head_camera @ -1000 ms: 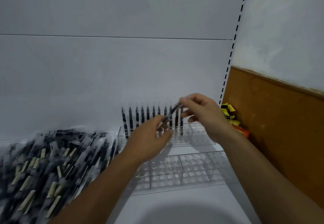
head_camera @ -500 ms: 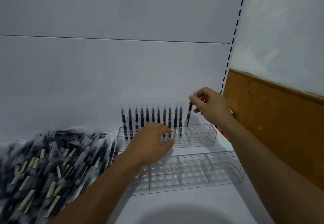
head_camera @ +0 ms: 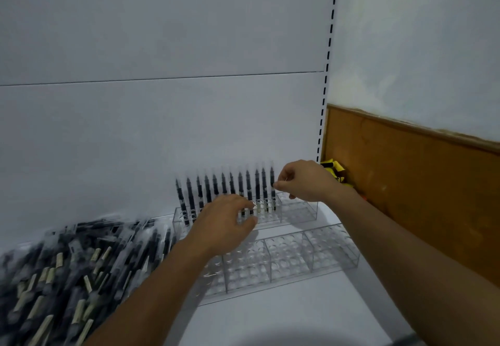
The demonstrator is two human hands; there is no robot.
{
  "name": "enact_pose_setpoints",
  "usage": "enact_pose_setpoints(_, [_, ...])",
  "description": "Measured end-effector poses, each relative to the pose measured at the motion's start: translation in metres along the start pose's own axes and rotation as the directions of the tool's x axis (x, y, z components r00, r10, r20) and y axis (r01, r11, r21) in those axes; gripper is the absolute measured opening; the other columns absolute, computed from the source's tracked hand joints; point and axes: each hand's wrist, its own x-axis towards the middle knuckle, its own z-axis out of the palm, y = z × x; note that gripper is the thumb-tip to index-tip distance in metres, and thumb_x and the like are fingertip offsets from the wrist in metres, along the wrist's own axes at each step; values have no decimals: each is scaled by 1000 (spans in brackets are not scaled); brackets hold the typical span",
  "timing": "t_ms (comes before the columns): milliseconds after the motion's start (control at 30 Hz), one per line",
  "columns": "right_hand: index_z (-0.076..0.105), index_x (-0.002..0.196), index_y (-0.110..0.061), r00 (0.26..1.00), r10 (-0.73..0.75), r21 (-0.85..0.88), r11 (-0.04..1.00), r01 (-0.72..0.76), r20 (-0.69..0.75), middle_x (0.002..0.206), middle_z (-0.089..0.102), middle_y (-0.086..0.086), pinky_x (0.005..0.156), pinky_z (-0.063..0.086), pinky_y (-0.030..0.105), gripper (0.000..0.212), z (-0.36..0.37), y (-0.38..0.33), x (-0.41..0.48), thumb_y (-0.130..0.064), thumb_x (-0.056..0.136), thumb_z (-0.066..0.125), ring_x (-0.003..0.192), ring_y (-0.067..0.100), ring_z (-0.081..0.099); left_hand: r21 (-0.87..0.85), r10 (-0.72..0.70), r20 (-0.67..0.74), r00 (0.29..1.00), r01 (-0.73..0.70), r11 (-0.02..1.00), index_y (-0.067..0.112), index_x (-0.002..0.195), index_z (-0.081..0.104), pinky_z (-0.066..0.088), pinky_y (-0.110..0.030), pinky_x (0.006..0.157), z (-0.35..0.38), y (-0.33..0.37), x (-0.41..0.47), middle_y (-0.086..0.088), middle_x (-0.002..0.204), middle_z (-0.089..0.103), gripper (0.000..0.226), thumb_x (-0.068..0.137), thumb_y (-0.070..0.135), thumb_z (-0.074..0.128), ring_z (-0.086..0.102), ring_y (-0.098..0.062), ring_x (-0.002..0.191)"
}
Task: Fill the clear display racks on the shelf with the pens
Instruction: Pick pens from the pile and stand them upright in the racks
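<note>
Two clear racks stand on the white shelf, the back rack [head_camera: 299,210] raised behind the front rack [head_camera: 328,255]. A row of several black pens [head_camera: 215,191] stands upright in the back rack's rear holes. My right hand [head_camera: 305,180] pinches the rightmost pen [head_camera: 272,197] near its upper half; that pen stands in the rack. My left hand [head_camera: 224,220] hovers over the back rack's front holes with fingers loosely curled, and no pen shows in it. A big loose pile of pens [head_camera: 67,264] lies at the left. The front rack's holes hold nothing.
The shelf's white back panel [head_camera: 162,129] rises right behind the racks. A slotted upright [head_camera: 323,118] marks the shelf's right end, with a brown wooden panel [head_camera: 405,188] and yellow packaging [head_camera: 334,168] beyond it. Bare shelf surface [head_camera: 270,318] lies in front.
My right hand took the pen from near my left hand, carried it right and lowered it upright into the hole at the row's right end. My left hand barely moved.
</note>
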Motion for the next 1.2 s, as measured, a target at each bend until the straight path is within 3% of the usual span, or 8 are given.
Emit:
enact_pose_setpoints(167, [63,87,-28,998,-50,-33,998,51,44,77,64,-11,73,53,30,19,-2,-18,-9,-47,91,62,80,11,65,-8,-27,91,995,28,1000,34,136,49,33,-28,102,-20,1,0,11,145,45,47,93,53,52,42,-10,130])
enact_pose_setpoints(300, [61,85,-30,990,-124,-30,992,126,70,74,59,-15,67,45,26,20,10,-47,-12,-48,90,60,79,12,63,-7,-107,-8,994,107,994,37,133,52,36,-23,97,-48,-17,-22,15,141,48,46,91,56,53,46,-5,124])
enact_pose_setpoints(433, [64,94,-31,955,-269,27,963,268,123,89,63,-12,73,46,26,20,31,-96,-17,-50,92,58,85,11,60,-35,-239,-106,965,237,971,39,128,55,35,-19,94,-87,-58,-80,18,134,53,40,91,53,54,48,0,115])
enact_pose_setpoints(533, [63,108,-30,899,-404,74,915,397,173,103,64,-10,79,47,28,25,51,-143,-30,-50,94,56,94,12,60,-49,-380,-200,903,378,925,35,123,60,40,-20,89,-113,-88,-135,15,124,58,38,89,51,58,54,-2,104])
enact_pose_setpoints(633, [60,126,-26,819,-539,133,842,523,195,122,62,-5,89,49,33,38,76,-192,-52,-49,95,54,105,17,60,-75,-517,-294,803,520,851,28,125,61,38,-21,90,-128,-113,-188,8,128,59,40,89,46,62,54,-7,110])
enact_pose_setpoints(767, [60,117,-27,741,-650,134,760,636,167,111,60,-2,83,50,35,34,118,-237,-87,-50,94,53,99,21,58,-50,-631,-335,700,655,754,16,135,54,34,-29,104,-127,-135,-242,-4,142,51,52,91,43,59,46,-20,129])
enact_pose_setpoints(967, [56,125,-25,757,-651,125,756,642,55,120,48,-2,82,46,31,35,157,-252,-97,-45,98,49,101,17,53,-133,-717,-233,657,709,692,23,144,42,28,-34,114,-109,-144,-273,2,151,39,56,95,48,51,35,-13,139])
enact_pose_setpoints(1200, [63,113,-31,802,-597,256,779,573,18,106,52,-8,71,40,19,20,166,-239,-87,-36,95,59,80,5,51,-151,-687,-297,663,678,720,34,137,51,36,-23,98,-106,-140,-277,13,139,51,43,95,44,53,46,-7,126])
